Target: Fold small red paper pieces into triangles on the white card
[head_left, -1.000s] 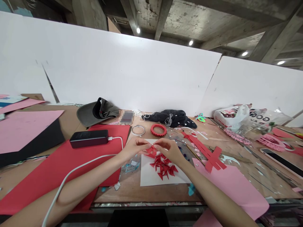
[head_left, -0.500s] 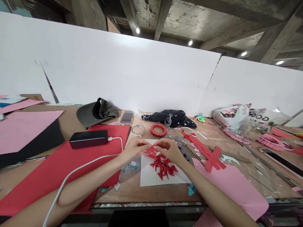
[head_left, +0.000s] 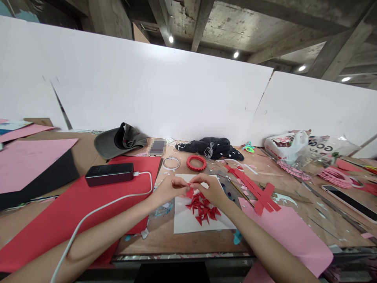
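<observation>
My left hand [head_left: 172, 187] and my right hand [head_left: 208, 186] meet above a white sheet of paper [head_left: 184, 220]. Fingertips of both hands pinch a small piece of red paper [head_left: 191, 192], partly hidden by the fingers. Below it on the sheet lies a loose pile of folded red paper pieces [head_left: 205, 208] with pointed ends. Just beyond the hands rests a red ring [head_left: 196, 163] with a ridged edge. Left of that ring is a thin white hoop [head_left: 171, 162].
A black power bank [head_left: 109, 174] with a white cable lies on red sheets [head_left: 97, 208] at left, a grey cap [head_left: 120, 140] behind. Red strips [head_left: 266, 198], a pink sheet [head_left: 291, 224] and a phone [head_left: 352, 202] are on the right. A white board [head_left: 147, 86] stands behind.
The red piece between my fingertips has shifted slightly, and the left fingers are curled a little differently. The pile and the things on the table stay put.
</observation>
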A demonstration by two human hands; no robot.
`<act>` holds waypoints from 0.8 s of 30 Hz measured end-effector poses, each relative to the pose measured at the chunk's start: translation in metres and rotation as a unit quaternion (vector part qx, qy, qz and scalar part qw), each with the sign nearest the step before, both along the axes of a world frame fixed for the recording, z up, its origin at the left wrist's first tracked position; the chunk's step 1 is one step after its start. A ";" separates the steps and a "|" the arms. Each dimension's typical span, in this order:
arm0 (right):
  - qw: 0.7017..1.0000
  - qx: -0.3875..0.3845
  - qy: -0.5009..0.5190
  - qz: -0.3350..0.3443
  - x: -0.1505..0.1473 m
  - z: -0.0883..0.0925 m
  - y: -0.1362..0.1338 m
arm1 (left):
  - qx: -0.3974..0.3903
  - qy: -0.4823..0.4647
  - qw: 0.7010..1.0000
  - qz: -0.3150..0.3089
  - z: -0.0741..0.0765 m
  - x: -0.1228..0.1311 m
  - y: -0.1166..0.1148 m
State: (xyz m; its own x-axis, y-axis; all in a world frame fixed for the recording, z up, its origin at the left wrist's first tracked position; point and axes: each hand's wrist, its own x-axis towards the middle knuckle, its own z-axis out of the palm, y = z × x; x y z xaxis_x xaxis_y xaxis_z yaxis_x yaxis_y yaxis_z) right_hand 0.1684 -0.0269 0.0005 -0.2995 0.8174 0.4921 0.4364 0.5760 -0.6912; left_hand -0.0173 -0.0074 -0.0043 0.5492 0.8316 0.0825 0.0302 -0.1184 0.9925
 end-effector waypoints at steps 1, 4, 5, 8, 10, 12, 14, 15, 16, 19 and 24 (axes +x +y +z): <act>0.999 0.033 0.004 -0.002 0.000 0.001 -0.001 | -0.042 -0.015 0.999 0.002 0.003 -0.001 -0.001; 0.990 0.142 -0.024 0.008 0.001 0.002 -0.002 | -0.159 -0.065 0.985 0.034 0.009 -0.004 -0.001; 0.985 0.165 -0.044 0.019 0.002 0.002 -0.002 | -0.196 -0.087 0.976 0.043 0.009 -0.005 -0.001; 0.978 0.187 -0.087 0.044 0.004 -0.001 0.000 | -0.282 -0.139 0.948 0.050 0.008 -0.005 0.000; 0.977 0.190 -0.080 0.050 0.006 -0.004 0.003 | -0.306 -0.147 0.940 0.042 0.007 -0.005 0.001; 0.980 0.184 -0.055 0.059 0.008 -0.005 0.004 | -0.311 -0.141 0.940 0.028 0.006 -0.005 0.000; 0.983 0.166 -0.034 0.074 0.009 -0.005 0.004 | -0.308 -0.131 0.942 0.013 0.005 -0.005 0.001; 0.984 0.155 -0.027 0.082 0.009 -0.004 0.004 | -0.304 -0.125 0.944 0.007 0.005 -0.005 0.001; 0.985 0.148 -0.023 0.088 0.009 -0.003 0.004 | -0.300 -0.118 0.947 0.002 0.004 -0.005 0.002; 0.987 0.139 -0.009 0.083 0.006 0.000 0.002 | -0.273 -0.102 0.956 0.000 0.003 -0.006 0.003; 0.995 0.090 0.049 0.017 0.002 0.005 0.000 | -0.200 -0.111 0.974 0.005 0.004 -0.005 0.002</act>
State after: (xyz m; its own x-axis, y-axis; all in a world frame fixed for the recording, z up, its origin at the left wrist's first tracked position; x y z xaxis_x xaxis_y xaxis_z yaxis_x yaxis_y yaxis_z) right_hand 0.1701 -0.0274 0.0056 -0.2697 0.7028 0.6583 0.3497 0.7084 -0.6130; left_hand -0.0222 -0.0051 -0.0005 0.5457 0.8273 -0.1332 -0.1909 0.2775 0.9416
